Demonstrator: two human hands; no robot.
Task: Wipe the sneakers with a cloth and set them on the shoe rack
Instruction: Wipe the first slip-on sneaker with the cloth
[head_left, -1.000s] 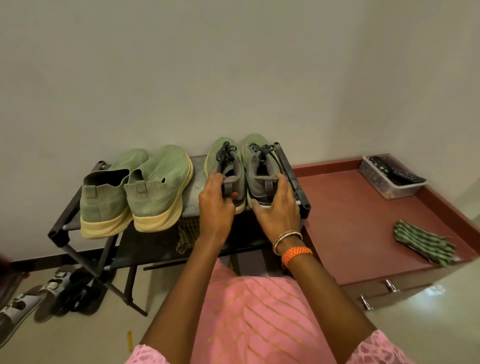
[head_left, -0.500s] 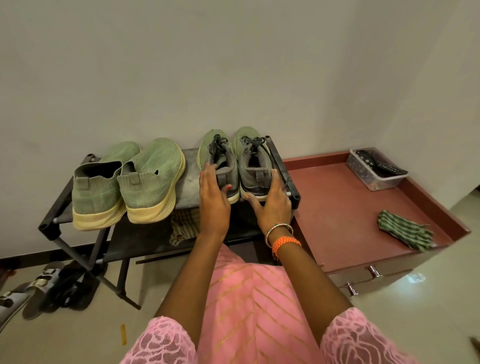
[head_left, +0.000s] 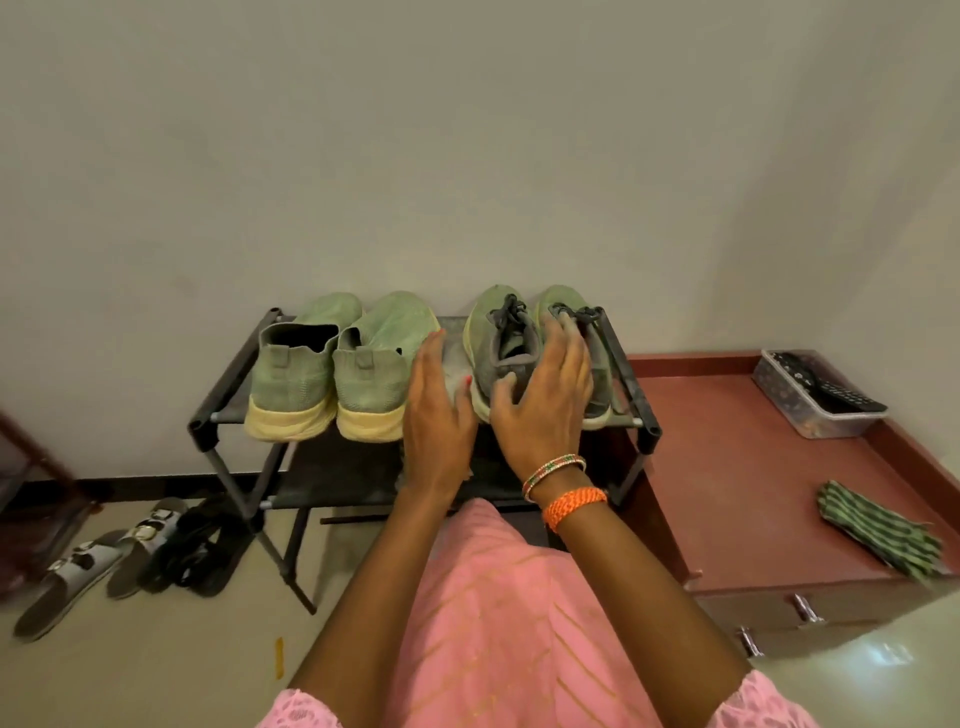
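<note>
Two pairs of green sneakers stand heels toward me on the top shelf of the black shoe rack (head_left: 221, 387). The laced pair (head_left: 501, 338) is on the right, the slip-on pair (head_left: 332, 369) with yellow soles on the left. My left hand (head_left: 439, 415) hovers with straight fingers over the gap between the pairs, holding nothing. My right hand (head_left: 545, 400) is spread with relaxed fingers over the heels of the laced pair, hiding much of the right shoe. The green striped cloth (head_left: 878, 530) lies apart on the red cabinet.
The red-brown cabinet (head_left: 727, 467) adjoins the rack on the right, with a clear box (head_left: 810, 410) of remotes at its back. Sandals (head_left: 104, 561) lie on the floor to the left, under the rack's side. A wall stands right behind the rack.
Both hands have let go of the laced sneakers' heels and opened. The left hand slid left into the gap between the pairs. The view has pulled back.
</note>
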